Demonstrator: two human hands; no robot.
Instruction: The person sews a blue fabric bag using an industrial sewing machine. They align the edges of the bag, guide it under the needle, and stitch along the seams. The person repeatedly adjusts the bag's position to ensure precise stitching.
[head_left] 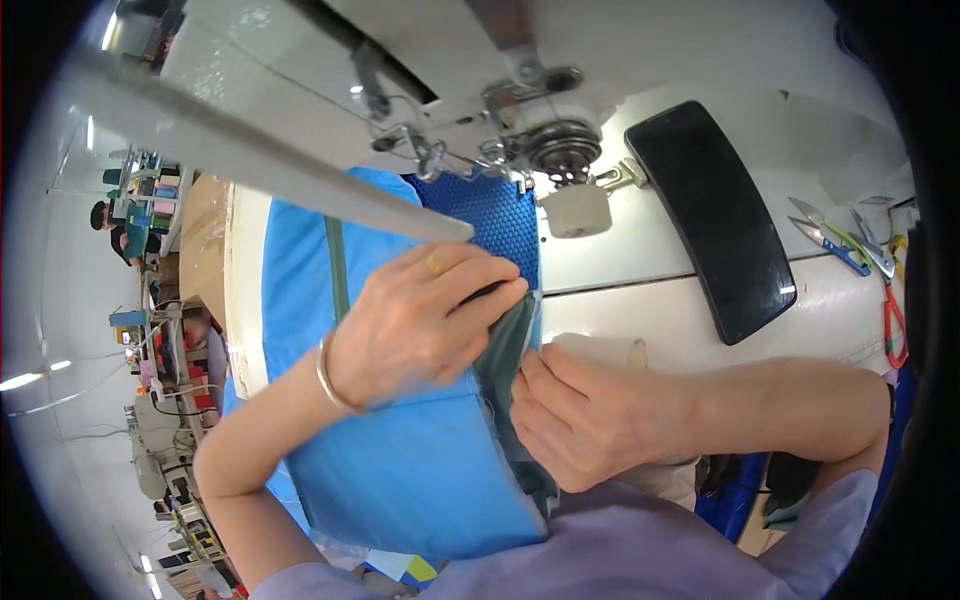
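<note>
A bright blue fabric piece [400, 470] with a dark green strip and a darker blue mesh panel [500, 225] lies across the sewing machine bed and hangs over its front edge toward my lap. My left hand [425, 315], with a ring and a bangle, pinches the dark green edge fabric [508, 345] just below the mesh. Lower on the same edge, my right hand [585, 410] is closed on the fabric, its fingertips partly hidden. Above the mesh is the sewing machine head [560, 150]; the needle area is hard to make out.
A black smartphone [710, 220] lies on the machine table to the right. Beyond it are thread snips [835, 240] and red-handled scissors [893, 325]. A pale bar [300, 160] slants above my left hand. Shelves and a person [125, 225] are at the far left.
</note>
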